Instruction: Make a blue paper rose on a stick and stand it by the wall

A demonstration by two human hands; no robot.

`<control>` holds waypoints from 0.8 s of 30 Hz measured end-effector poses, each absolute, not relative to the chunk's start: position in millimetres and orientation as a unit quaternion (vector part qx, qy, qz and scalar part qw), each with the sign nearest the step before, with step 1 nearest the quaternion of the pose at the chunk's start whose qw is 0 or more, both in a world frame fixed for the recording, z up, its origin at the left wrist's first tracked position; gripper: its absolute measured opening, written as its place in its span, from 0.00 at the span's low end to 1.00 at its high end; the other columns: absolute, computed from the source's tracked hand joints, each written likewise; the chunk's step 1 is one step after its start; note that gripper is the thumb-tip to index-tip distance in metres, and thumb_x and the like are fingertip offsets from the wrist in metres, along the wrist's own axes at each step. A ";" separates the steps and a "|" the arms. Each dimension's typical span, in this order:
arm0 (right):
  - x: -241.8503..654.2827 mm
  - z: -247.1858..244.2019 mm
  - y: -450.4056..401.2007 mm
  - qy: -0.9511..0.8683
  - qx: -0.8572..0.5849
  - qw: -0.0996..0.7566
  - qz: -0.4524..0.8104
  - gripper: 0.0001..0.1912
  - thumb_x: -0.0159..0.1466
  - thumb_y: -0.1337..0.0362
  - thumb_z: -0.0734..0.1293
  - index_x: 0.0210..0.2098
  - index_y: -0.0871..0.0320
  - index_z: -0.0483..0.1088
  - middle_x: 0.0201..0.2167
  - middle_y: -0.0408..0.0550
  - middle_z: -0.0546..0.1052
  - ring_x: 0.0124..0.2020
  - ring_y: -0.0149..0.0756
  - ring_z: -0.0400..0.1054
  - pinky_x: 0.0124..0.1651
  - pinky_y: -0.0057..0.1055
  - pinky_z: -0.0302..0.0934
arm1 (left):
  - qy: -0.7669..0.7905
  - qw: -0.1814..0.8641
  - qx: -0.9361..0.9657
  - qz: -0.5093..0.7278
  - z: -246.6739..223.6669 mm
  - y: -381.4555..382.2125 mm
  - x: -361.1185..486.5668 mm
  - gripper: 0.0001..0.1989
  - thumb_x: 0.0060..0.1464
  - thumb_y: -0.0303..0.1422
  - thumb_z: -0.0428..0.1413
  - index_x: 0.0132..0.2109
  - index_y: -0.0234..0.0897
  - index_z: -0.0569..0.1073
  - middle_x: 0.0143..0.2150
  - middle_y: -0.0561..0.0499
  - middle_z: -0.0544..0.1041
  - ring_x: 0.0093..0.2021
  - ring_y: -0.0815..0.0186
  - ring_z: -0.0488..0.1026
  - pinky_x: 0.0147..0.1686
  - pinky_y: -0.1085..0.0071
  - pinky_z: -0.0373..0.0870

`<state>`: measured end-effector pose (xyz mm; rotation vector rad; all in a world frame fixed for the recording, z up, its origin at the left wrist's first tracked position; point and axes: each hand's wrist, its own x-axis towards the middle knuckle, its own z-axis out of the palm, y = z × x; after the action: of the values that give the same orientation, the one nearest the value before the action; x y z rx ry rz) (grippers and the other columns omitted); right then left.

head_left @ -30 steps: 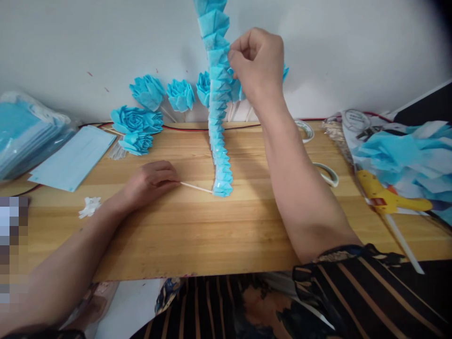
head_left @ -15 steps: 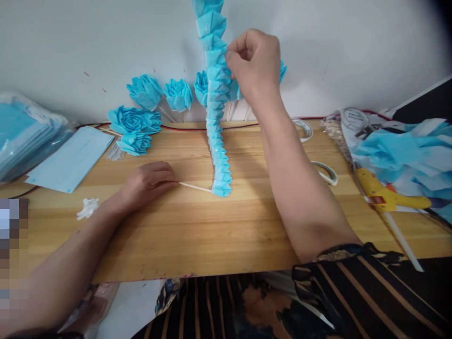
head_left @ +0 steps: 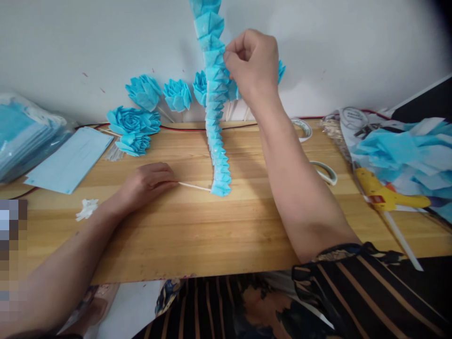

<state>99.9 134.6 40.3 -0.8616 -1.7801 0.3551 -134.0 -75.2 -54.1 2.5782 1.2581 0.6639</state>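
A long pleated strip of blue folded petals (head_left: 215, 101) runs from the top of the view down to the wooden table. Raised before the wall, my right hand (head_left: 252, 61) pinches the strip's right edge between thumb and fingers. My left hand (head_left: 151, 181) rests low over the table, its fingers closed on a thin pale stick (head_left: 194, 186). The stick's far end meets the strip's lower end. The strip's upper end lies outside the view.
Finished blue flowers (head_left: 134, 120) stand and lie along the wall. On the left are blue sheets (head_left: 70, 157) and a plastic-wrapped stack (head_left: 28, 136). To the right lie tape rolls (head_left: 325, 173), a yellow glue gun (head_left: 383, 193) and loose blue pieces (head_left: 413, 146). White scraps (head_left: 87, 208) sit near my left forearm.
Almost nothing differs. The whole scene has shifted very slightly left in the view, and both hands keep their holds.
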 end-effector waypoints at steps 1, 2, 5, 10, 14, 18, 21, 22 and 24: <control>100.0 40.2 135.2 -0.747 -0.364 0.535 0.152 0.13 0.59 0.71 0.63 0.22 0.48 0.61 0.27 0.40 0.78 0.32 0.38 0.72 0.40 0.35 0.65 | 0.425 0.097 0.872 0.224 -53.9 -75.2 -133.8 0.13 0.69 0.32 0.51 0.38 0.34 0.78 0.37 0.46 0.78 0.38 0.66 0.75 0.39 0.74 0.69; 100.2 39.8 136.4 -0.747 -0.362 0.534 0.156 0.13 0.58 0.68 0.64 0.21 0.47 0.61 0.27 0.39 0.78 0.32 0.40 0.72 0.39 0.36 0.65 | 0.425 0.097 0.872 0.223 -53.6 -75.2 -133.7 0.13 0.69 0.32 0.51 0.38 0.34 0.78 0.37 0.46 0.78 0.38 0.66 0.75 0.39 0.74 0.70; 101.0 37.8 142.2 -0.750 -0.348 0.537 0.170 0.11 0.54 0.61 0.66 0.19 0.42 0.61 0.26 0.37 0.78 0.32 0.44 0.71 0.37 0.39 0.64 | 0.427 0.098 0.871 0.220 -52.7 -75.6 -133.2 0.14 0.69 0.33 0.50 0.39 0.35 0.78 0.36 0.46 0.79 0.38 0.66 0.76 0.39 0.74 0.70; 100.9 35.0 149.5 -0.746 -0.327 0.553 0.174 0.09 0.52 0.59 0.66 0.18 0.39 0.63 0.25 0.37 0.78 0.30 0.45 0.71 0.35 0.42 0.62 | 0.437 0.104 0.866 0.219 -54.0 -76.2 -133.6 0.13 0.69 0.33 0.51 0.39 0.34 0.77 0.36 0.47 0.78 0.37 0.66 0.76 0.38 0.74 0.69; 100.0 34.5 150.9 -0.744 -0.324 0.556 0.179 0.10 0.51 0.58 0.66 0.17 0.39 0.62 0.24 0.37 0.78 0.30 0.46 0.70 0.34 0.43 0.61 | 0.436 0.098 0.865 0.230 -56.7 -76.5 -133.9 0.12 0.69 0.33 0.52 0.40 0.33 0.77 0.35 0.47 0.78 0.36 0.66 0.75 0.37 0.73 0.69; 100.1 34.7 150.5 -0.748 -0.332 0.548 0.175 0.10 0.52 0.58 0.67 0.18 0.41 0.61 0.24 0.38 0.77 0.31 0.45 0.70 0.34 0.41 0.61 | 0.438 0.091 0.865 0.229 -57.4 -76.7 -133.0 0.10 0.68 0.32 0.53 0.39 0.33 0.77 0.35 0.47 0.78 0.36 0.67 0.75 0.36 0.73 0.68; 99.7 35.6 148.2 -0.753 -0.340 0.541 0.156 0.12 0.55 0.63 0.66 0.19 0.43 0.60 0.25 0.38 0.77 0.31 0.42 0.71 0.34 0.38 0.63 | 0.450 0.088 0.860 0.224 -57.0 -76.8 -131.9 0.10 0.67 0.31 0.52 0.38 0.34 0.76 0.35 0.48 0.78 0.35 0.67 0.75 0.35 0.74 0.68; 99.4 36.0 146.9 -0.753 -0.347 0.540 0.146 0.13 0.56 0.65 0.66 0.20 0.44 0.61 0.25 0.38 0.77 0.30 0.40 0.72 0.34 0.37 0.64 | 0.451 0.087 0.859 0.226 -56.9 -76.7 -131.6 0.10 0.67 0.31 0.52 0.38 0.34 0.76 0.34 0.47 0.78 0.35 0.67 0.75 0.35 0.74 0.68; 98.8 37.2 143.8 -0.751 -0.363 0.535 0.130 0.13 0.59 0.70 0.64 0.22 0.47 0.61 0.26 0.38 0.77 0.31 0.35 0.73 0.35 0.33 0.65 | 0.451 0.087 0.859 0.227 -56.8 -76.7 -131.3 0.11 0.67 0.31 0.52 0.37 0.35 0.76 0.35 0.47 0.78 0.35 0.67 0.75 0.35 0.74 0.68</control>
<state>98.8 143.8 37.2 -0.8649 -1.7900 0.3098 -131.3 -76.7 -56.8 2.5590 1.3425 0.6774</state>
